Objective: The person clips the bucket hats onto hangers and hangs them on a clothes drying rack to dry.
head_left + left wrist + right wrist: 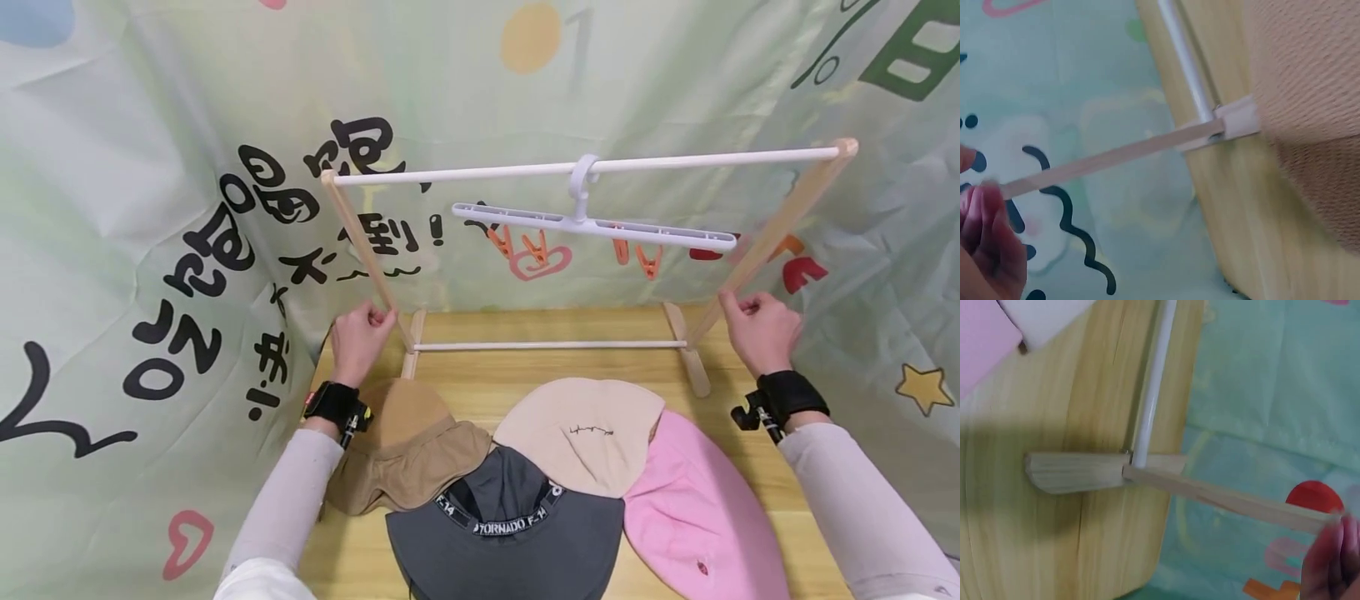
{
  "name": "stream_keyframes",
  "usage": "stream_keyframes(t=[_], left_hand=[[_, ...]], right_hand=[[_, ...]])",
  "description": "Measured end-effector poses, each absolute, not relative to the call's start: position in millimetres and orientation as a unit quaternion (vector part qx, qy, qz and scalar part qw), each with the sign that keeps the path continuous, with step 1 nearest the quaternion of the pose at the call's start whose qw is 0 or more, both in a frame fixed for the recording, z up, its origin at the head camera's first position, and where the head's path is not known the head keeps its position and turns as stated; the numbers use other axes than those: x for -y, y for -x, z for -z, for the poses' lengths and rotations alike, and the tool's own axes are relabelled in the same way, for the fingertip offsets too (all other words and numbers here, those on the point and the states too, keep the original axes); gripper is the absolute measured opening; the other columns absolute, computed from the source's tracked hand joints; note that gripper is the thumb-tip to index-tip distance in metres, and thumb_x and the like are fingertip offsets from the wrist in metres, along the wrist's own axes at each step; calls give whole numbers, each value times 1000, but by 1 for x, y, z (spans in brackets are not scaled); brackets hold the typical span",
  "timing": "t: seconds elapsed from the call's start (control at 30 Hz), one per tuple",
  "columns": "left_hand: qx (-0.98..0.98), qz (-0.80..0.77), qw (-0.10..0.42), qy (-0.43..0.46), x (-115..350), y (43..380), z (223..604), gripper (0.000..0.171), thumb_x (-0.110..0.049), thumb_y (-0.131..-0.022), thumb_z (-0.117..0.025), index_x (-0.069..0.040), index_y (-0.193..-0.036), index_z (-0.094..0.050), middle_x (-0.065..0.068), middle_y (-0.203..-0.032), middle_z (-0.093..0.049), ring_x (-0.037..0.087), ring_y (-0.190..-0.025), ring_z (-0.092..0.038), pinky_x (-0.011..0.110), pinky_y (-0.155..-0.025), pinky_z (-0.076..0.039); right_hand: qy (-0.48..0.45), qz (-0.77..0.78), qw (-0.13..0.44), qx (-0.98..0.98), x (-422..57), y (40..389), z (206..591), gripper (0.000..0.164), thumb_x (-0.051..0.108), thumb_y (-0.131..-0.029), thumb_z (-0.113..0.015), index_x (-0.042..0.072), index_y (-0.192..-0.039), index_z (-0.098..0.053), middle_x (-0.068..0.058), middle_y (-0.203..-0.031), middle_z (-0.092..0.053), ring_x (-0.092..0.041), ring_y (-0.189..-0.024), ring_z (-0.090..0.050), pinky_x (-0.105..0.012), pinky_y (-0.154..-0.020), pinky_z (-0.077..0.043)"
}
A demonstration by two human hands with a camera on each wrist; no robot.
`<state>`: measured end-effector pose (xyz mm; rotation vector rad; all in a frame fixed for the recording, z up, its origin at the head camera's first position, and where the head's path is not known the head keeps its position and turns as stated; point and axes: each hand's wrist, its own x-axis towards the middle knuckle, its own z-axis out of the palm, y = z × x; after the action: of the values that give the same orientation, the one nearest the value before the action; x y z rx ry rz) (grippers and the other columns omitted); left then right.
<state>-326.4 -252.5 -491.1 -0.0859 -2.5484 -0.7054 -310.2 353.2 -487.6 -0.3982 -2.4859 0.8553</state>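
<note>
A small wooden drying rack stands on the table, with a white top rod (480,172) and a white lower rod (547,345). My left hand (362,340) pinches its left wooden post (1116,155) partway up. On the other side, my right hand (761,329) holds the right post (1229,501) between thumb and fingers. From the top rod hangs a pale lilac hanger (588,225), slightly tilted, with several orange clips (649,262) below its bar. Both post feet, the left foot (413,343) and right foot (687,350), rest on the wood.
Before the rack lie a brown hat (408,417), a beige hat (581,429), a dark grey hat (517,542) with lettering and a pink hat (697,500), their edges overlapping. A printed cloth (187,125) surrounds the wooden table (480,325) at the back and sides.
</note>
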Motion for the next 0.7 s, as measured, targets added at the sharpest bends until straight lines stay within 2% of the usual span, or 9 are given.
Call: stream_keyframes(t=[0.1, 0.2, 0.3, 0.4, 0.53, 0.7], left_hand=[[937, 258, 211, 102, 247, 315, 498, 23, -30, -90, -73, -10, -80, -67, 3, -72, -70, 16, -60, -62, 33, -54, -51], [937, 272, 150, 162, 239, 304, 506, 19, -28, -90, -73, -9, -90, -69, 4, -83, -72, 17, -73, -66, 35, -64, -56], [940, 253, 82, 212, 230, 293, 516, 27, -30, -89, -74, -8, -104, -69, 7, -100, -73, 21, -92, -67, 40, -80, -56], [941, 216, 8, 262, 220, 280, 527, 42, -36, -88, -75, -8, -119, -67, 10, -118, -68, 25, -109, -61, 43, -94, -51], [930, 185, -67, 311, 207, 269, 535, 56, -41, -87, -75, -6, -129, -63, 11, -128, -62, 24, -118, -56, 41, -100, -47], [918, 158, -97, 351, 195, 264, 544, 57, -38, -85, -77, -5, -129, -62, 14, -129, -61, 28, -120, -54, 42, -101, -45]], right_hand=[[92, -376, 195, 901, -349, 308, 485, 49, 47, -98, -54, 0, -99, -67, 2, -73, -62, -15, -73, -61, -20, -68, -45], [26, -526, 163, 834, -338, 311, 477, 37, 34, -101, -57, 0, -116, -63, 3, -91, -68, -5, -80, -66, -13, -67, -53], [-37, -661, 129, 738, -325, 315, 467, 30, 15, -99, -60, 0, -125, -58, 0, -104, -68, -8, -94, -65, -15, -78, -54], [-86, -717, 85, 687, -312, 317, 459, 37, 6, -98, -60, 1, -134, -53, 0, -115, -66, -10, -106, -62, -16, -85, -52], [-143, -753, 2, 642, -299, 319, 447, 45, 11, -104, -50, 0, -147, -41, -6, -133, -57, -15, -122, -54, -23, -98, -47], [-190, -838, -90, 504, -288, 326, 434, 43, 18, -111, -28, -5, -145, -40, -13, -135, -57, -24, -126, -52, -35, -105, -43]])
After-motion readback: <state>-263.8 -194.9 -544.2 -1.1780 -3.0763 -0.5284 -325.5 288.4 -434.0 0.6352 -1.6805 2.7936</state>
